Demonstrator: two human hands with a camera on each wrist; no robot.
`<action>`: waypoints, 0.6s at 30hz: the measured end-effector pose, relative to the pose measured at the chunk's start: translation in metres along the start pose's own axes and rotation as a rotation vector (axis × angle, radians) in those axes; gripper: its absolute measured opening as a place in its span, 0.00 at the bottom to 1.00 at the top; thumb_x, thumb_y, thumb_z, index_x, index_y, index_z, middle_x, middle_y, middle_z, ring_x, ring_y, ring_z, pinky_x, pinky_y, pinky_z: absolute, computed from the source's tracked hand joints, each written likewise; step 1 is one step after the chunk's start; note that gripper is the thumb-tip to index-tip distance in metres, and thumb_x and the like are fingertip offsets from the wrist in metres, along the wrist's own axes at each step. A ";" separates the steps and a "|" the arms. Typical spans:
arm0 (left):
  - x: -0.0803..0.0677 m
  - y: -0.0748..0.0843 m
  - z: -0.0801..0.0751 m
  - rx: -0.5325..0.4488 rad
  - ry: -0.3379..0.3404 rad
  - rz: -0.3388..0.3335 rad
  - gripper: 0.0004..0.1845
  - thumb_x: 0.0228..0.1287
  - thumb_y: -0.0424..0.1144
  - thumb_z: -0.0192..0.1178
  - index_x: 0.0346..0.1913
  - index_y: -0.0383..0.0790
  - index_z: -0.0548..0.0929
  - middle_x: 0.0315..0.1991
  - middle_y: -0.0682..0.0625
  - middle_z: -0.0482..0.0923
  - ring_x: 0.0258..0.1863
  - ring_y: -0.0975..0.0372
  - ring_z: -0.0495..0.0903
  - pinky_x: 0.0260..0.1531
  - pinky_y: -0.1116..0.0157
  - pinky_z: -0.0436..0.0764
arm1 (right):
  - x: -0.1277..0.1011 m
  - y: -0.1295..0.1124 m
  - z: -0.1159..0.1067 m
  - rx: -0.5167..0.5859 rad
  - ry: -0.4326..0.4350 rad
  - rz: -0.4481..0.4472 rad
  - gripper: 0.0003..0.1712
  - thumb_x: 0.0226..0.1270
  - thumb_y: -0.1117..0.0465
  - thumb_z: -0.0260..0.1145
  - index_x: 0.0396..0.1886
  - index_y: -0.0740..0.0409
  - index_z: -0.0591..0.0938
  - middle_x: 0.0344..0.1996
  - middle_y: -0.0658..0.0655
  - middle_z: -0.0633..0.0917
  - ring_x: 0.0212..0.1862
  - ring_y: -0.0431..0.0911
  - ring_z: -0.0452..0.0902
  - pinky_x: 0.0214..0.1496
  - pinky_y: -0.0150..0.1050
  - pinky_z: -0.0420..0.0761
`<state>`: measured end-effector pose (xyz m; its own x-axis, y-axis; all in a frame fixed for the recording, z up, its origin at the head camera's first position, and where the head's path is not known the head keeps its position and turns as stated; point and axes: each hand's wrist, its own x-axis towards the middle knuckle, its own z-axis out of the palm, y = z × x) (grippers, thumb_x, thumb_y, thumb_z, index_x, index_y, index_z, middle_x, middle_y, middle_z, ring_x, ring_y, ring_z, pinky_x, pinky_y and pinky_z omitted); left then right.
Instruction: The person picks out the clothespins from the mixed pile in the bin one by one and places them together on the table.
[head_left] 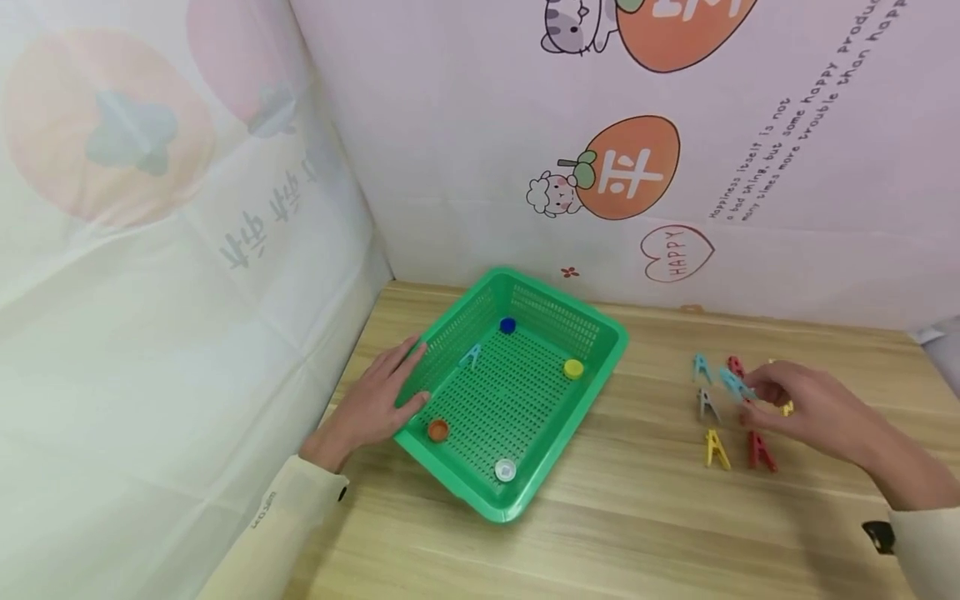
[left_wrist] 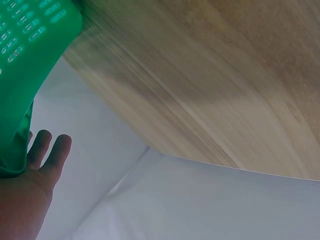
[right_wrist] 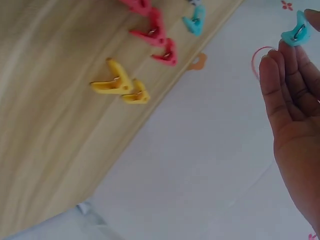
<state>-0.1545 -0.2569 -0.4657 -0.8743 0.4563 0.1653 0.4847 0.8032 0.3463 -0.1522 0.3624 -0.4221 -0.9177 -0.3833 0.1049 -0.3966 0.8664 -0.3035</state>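
Note:
My left hand (head_left: pixel 378 400) rests at the left rim of a green plastic basket (head_left: pixel 555 454), fingers stretched along the outside and thumb over the rim. In the left wrist view those fingers (left_wrist: pixel 56 155) look straight beside the basket wall. My right hand (head_left: pixel 817 412) pinches a light blue clothespin (head_left: pixel 737 385) between thumb and fingertips; the right wrist view shows this clothespin (right_wrist: pixel 299 31) held up off the table. Beneath and around that hand lie other clothespins: a light blue one (head_left: pixel 701 367), a grey one (head_left: pixel 707 403), a yellow one (head_left: pixel 716 450) and a red one (head_left: pixel 762 451).
Inside the basket are a light blue clothespin (head_left: pixel 471 357) and bottle caps: blue (head_left: pixel 507 325), yellow (head_left: pixel 573 369), orange (head_left: pixel 438 430) and white (head_left: pixel 506 471). Printed cloth walls (head_left: pixel 465 208) stand behind and to the left of the wooden table (head_left: pixel 615 533).

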 end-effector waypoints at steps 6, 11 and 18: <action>0.001 0.001 -0.001 0.001 0.001 0.011 0.42 0.82 0.50 0.58 0.87 0.34 0.57 0.89 0.38 0.51 0.85 0.38 0.60 0.80 0.36 0.67 | -0.020 0.020 0.006 -0.034 -0.039 0.124 0.23 0.67 0.54 0.81 0.48 0.70 0.88 0.35 0.51 0.87 0.34 0.31 0.76 0.32 0.33 0.79; 0.000 0.002 -0.002 0.006 -0.002 0.007 0.42 0.82 0.50 0.58 0.87 0.33 0.57 0.89 0.38 0.51 0.85 0.39 0.60 0.80 0.37 0.67 | -0.035 0.034 0.008 0.005 -0.103 0.228 0.29 0.74 0.52 0.76 0.53 0.77 0.85 0.37 0.60 0.89 0.37 0.44 0.82 0.32 0.32 0.78; -0.001 0.002 -0.002 0.009 0.001 0.006 0.41 0.81 0.50 0.58 0.87 0.33 0.58 0.89 0.37 0.53 0.84 0.38 0.60 0.80 0.37 0.67 | -0.056 0.054 0.021 0.009 -0.109 0.299 0.29 0.73 0.50 0.76 0.48 0.78 0.86 0.33 0.59 0.89 0.33 0.43 0.82 0.30 0.36 0.81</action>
<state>-0.1529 -0.2565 -0.4628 -0.8715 0.4605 0.1685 0.4899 0.8041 0.3368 -0.1215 0.4245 -0.4640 -0.9853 -0.1440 -0.0918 -0.1087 0.9433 -0.3136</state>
